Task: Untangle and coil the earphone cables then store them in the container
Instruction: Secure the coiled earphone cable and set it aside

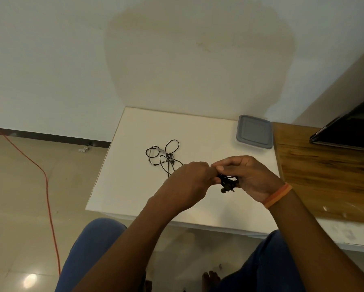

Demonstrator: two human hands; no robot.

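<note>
Above the white table (132, 186) both hands meet on a small coiled bundle of black earphone cable (227, 180). My right hand (248, 178), with an orange band at the wrist, grips the bundle; an earbud and the plug stick out below it. My left hand (187, 180) pinches the cable at the bundle's left end. A second black earphone cable (164, 154) lies tangled in loose loops on the table, just beyond my left hand. The container with a grey lid (254, 131) stands shut at the table's far right corner.
A wooden desk (324, 175) adjoins the table on the right, with a dark laptop (349, 129) on it. An orange cord (46, 186) runs across the tiled floor at the left. The wall is just behind the table. My knees are under its near edge.
</note>
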